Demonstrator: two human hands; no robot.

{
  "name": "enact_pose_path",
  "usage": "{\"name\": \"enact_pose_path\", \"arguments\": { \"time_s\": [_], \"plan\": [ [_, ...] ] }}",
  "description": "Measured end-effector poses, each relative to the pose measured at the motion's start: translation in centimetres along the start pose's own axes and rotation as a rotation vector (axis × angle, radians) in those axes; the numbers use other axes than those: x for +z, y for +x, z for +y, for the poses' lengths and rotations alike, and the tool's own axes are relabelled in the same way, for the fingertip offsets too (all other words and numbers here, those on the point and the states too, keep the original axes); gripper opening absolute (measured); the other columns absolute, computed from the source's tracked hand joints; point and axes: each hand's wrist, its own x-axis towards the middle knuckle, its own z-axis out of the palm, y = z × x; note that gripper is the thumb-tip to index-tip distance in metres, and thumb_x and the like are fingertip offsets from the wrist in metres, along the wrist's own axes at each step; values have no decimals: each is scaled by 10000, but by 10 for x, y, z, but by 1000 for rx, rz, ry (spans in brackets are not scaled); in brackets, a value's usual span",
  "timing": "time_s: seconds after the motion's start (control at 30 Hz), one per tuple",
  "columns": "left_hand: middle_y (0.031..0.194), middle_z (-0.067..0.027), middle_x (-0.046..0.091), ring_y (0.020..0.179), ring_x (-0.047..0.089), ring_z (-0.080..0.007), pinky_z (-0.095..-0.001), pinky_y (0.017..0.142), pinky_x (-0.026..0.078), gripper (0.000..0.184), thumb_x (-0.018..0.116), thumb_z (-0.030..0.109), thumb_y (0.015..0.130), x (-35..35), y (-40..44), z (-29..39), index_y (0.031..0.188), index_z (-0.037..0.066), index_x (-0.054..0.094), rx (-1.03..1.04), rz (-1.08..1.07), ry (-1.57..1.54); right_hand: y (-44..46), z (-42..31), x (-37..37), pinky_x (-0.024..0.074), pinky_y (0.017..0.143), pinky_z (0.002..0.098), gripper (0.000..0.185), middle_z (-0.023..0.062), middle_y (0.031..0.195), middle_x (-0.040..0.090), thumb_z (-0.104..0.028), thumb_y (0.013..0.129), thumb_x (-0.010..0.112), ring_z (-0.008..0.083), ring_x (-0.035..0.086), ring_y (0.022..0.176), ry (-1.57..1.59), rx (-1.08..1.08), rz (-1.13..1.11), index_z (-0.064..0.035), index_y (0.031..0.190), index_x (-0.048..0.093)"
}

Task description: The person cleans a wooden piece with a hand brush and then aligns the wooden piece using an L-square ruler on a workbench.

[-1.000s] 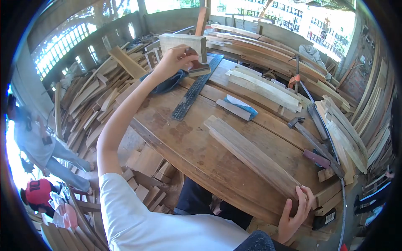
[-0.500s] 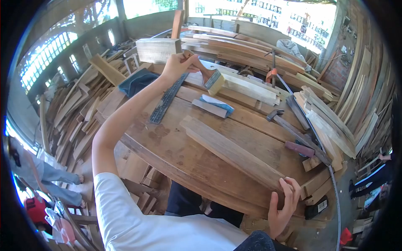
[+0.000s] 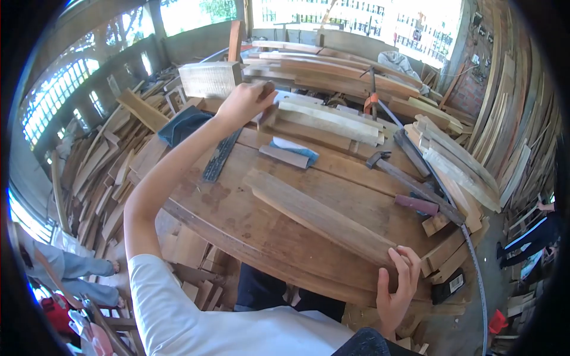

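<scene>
My left hand (image 3: 246, 104) is closed around a paintbrush at the far side of the workbench (image 3: 231, 219). The paintbrush's bristle end (image 3: 267, 120) points down and is partly blurred; my fingers cover its handle. A long wooden board (image 3: 314, 213) lies flat and slanting across the bench. At its near right end my right hand (image 3: 401, 288) has its fingers apart, the fingertips touching the board's end and the thumb beside it. Folded sandpaper (image 3: 288, 154), grey and blue, lies beyond the board.
A hammer (image 3: 409, 181) and a reddish-brown roll (image 3: 415, 204) lie on the right. A dark ruler-like strip (image 3: 221, 157) and a blue cloth (image 3: 185, 126) lie at left. An orange clamp (image 3: 371, 101) stands behind. Scrap wood (image 3: 98, 178) piles around; other people stand at both sides.
My left hand has turned and lowered the paintbrush, so its bristles now point down near the pale planks. The right hand stays at the board's end. The view has shifted slightly.
</scene>
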Motion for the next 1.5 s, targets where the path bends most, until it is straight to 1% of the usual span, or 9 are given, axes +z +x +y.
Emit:
{"name": "enact_pose_path", "arguments": {
  "time_s": [0.2, 0.37, 0.47, 0.63, 0.7, 1.07, 1.27, 1.43, 1.5],
  "plan": [
    [741, -117, 675, 604, 665, -276, -339, 517, 532, 212, 689, 227, 906, 8, 7, 26, 975, 33, 636, 427, 146, 88, -1, 1, 2, 474, 958, 433, 329, 190, 1243, 521, -53, 874, 633, 358, 542, 1112, -4, -10, 4, -42, 1202, 614],
    [756, -103, 702, 615, 684, -244, -323, 534, 533, 261, 697, 254, 910, 30, 29, 47, 1022, 19, 673, 315, 209, -97, -1, 0, 2, 468, 960, 432, 332, 187, 1245, 522, -59, 878, 631, 355, 542, 1118, 0, -10, 11, -44, 1209, 613],
    [762, -120, 732, 716, 717, -122, -264, 564, 546, 288, 700, 232, 918, 35, 42, 63, 881, -53, 692, -103, 185, -458, -1, 2, 2, 465, 965, 428, 334, 187, 1245, 522, -59, 880, 630, 355, 542, 1122, 0, -19, 9, -45, 1213, 613],
    [749, -149, 710, 760, 739, -191, -227, 600, 591, 341, 659, 170, 938, 71, 62, 45, 803, -143, 646, -398, 217, -1014, -1, 1, 0, 467, 968, 424, 328, 184, 1245, 524, -63, 882, 637, 352, 545, 1126, 18, 13, 1, -46, 1209, 618],
    [802, -199, 706, 723, 738, -227, -261, 643, 625, 314, 642, 137, 939, 78, 63, 39, 827, -156, 630, -675, 223, -1195, -1, 1, 0, 469, 968, 425, 326, 183, 1245, 525, -65, 883, 638, 353, 545, 1127, 21, 12, 5, -47, 1208, 618],
    [776, -229, 702, 680, 736, -264, -300, 610, 640, 256, 655, 81, 890, 79, 60, -26, 796, -157, 652, -648, 56, -826, 0, 0, 0, 480, 965, 419, 329, 172, 1244, 526, -53, 875, 643, 341, 557, 1112, 22, -1, 12, -55, 1203, 623],
    [718, -176, 716, 631, 730, -186, -262, 551, 599, 306, 678, 111, 854, 37, 63, -17, 715, -160, 654, -459, -1, -414, 1, 0, 0, 482, 961, 415, 328, 170, 1242, 525, -44, 876, 639, 335, 561, 1106, 21, -12, 18, -51, 1204, 623],
    [621, -128, 678, 623, 708, -253, -339, 625, 586, 337, 601, 242, 927, 27, 58, 11, 733, -25, 672, -116, 66, 21, 1, 2, 1, 483, 957, 418, 317, 176, 1246, 523, -43, 881, 632, 333, 568, 1092, 20, -35, 21, -47, 1198, 624],
    [675, -145, 695, 619, 708, -254, -344, 631, 585, 337, 600, 261, 943, 24, 48, 49, 808, -39, 673, -58, 76, -83, 1, 3, 1, 484, 956, 417, 316, 178, 1245, 523, -42, 882, 631, 334, 568, 1095, 20, -38, 23, -45, 1198, 625]
  ]
}}
